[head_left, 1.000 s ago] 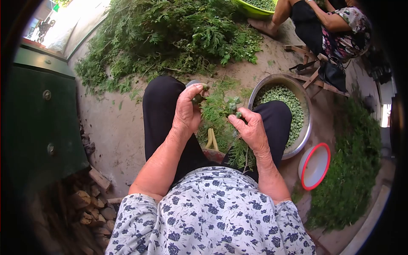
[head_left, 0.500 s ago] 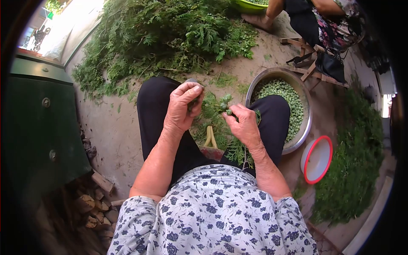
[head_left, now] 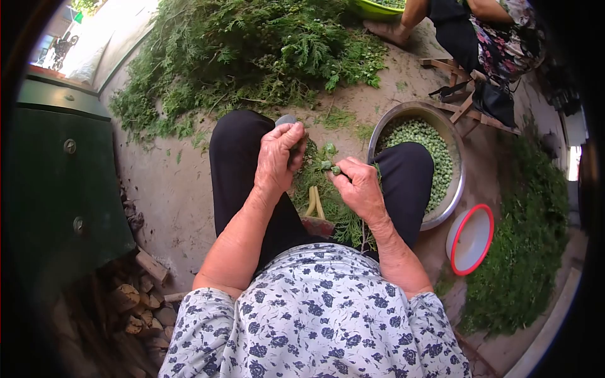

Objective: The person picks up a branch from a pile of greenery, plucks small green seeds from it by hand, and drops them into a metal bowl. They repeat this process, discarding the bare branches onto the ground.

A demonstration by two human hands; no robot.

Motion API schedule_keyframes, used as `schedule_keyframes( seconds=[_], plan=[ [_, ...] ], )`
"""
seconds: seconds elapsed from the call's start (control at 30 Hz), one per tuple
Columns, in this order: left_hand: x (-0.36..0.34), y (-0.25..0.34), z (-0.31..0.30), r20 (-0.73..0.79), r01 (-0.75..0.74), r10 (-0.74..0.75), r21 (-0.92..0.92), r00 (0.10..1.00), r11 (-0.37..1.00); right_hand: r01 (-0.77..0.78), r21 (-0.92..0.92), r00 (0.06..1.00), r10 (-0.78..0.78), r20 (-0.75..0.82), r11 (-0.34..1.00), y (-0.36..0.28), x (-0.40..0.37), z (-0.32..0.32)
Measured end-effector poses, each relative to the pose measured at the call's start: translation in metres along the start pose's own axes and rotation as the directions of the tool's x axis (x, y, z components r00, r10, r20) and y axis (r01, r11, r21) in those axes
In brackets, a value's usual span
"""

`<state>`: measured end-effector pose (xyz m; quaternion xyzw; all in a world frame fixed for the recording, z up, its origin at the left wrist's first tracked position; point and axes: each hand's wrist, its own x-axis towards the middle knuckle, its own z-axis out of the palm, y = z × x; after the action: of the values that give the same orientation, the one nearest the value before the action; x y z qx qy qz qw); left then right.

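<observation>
My left hand [head_left: 282, 154] is closed in front of my left knee, its fingers curled round small green cones that are mostly hidden. Beside it, my right hand [head_left: 360, 189] pinches an evergreen sprig [head_left: 353, 223], whose stem trails below the wrist. Several round green cones [head_left: 328, 165] show at the right fingertips, in the gap between the two hands. Right of my right knee stands a wide metal basin [head_left: 459, 173] holding many loose green cones [head_left: 416, 135]. A pair of pale yellow handles [head_left: 314, 200] shows between my thighs.
A large heap of evergreen branches [head_left: 246, 57] lies ahead, with more greenery [head_left: 523, 252] at the right. A red-rimmed white bowl [head_left: 470, 239] sits near the basin. Another person's leg [head_left: 413, 16] and a wooden stool [head_left: 463, 107] are at upper right. Firewood [head_left: 135, 309] and a green cabinet [head_left: 63, 183] are left.
My left hand has shifted slightly right, closer to the right hand. The cones at my right fingertips have moved a little left and down. The whole view has shifted slightly.
</observation>
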<state>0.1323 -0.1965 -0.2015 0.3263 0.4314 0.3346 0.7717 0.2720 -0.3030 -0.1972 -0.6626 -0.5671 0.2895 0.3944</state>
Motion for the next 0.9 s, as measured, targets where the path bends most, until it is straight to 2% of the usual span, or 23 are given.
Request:
schedule_keyframes(
  seconds=[0.03,0.23,0.3,0.43,0.5,0.53,0.6,0.63,0.7,0.83,0.9],
  plan=[
    [0.0,0.004,-0.002,0.054,0.02,-0.017,-0.045,0.998,0.999,0.001,0.0,1.0,-0.001,0.002,1.0,0.0,-0.001,0.0],
    [-0.003,0.008,0.003,0.1,0.09,-0.076,-0.141,0.992,0.986,0.021,0.014,1.0,-0.021,0.001,1.0,0.001,-0.001,0.001],
    [-0.002,0.008,0.002,0.125,0.086,-0.092,0.048,0.988,0.995,0.043,-0.036,0.994,-0.039,0.102,0.998,0.0,0.0,-0.002],
    [0.001,0.005,-0.004,0.192,0.096,-0.126,0.156,0.973,0.983,0.046,-0.015,0.989,-0.043,0.139,0.999,-0.003,0.0,-0.005],
    [-0.004,0.013,0.0,0.264,0.066,-0.15,0.303,0.953,0.951,0.076,0.03,0.984,-0.08,0.159,0.997,-0.003,0.0,-0.006],
    [-0.005,0.014,-0.002,0.263,0.066,-0.15,0.303,0.953,0.951,0.076,0.03,0.984,-0.08,0.16,0.997,-0.003,-0.001,-0.007],
    [-0.006,0.014,-0.004,0.314,0.034,-0.177,0.413,0.933,0.91,0.085,0.012,0.978,-0.086,0.188,0.996,-0.002,-0.001,-0.008],
    [-0.006,0.014,-0.004,0.314,0.034,-0.178,0.413,0.933,0.91,0.085,0.012,0.979,-0.086,0.188,0.996,-0.002,-0.001,-0.009],
    [-0.006,0.013,-0.004,0.314,-0.025,-0.167,0.527,0.935,0.849,0.092,0.016,0.975,-0.093,0.2,0.996,0.0,-0.001,-0.009],
    [-0.005,0.008,-0.005,0.257,-0.03,-0.11,0.487,0.96,0.873,0.088,0.033,0.976,-0.093,0.196,0.996,-0.001,-0.001,-0.01],
    [-0.006,0.008,-0.006,0.302,-0.118,-0.07,0.56,0.951,0.82,0.085,0.057,0.967,-0.096,0.235,0.995,0.0,-0.001,-0.012]
  ],
)
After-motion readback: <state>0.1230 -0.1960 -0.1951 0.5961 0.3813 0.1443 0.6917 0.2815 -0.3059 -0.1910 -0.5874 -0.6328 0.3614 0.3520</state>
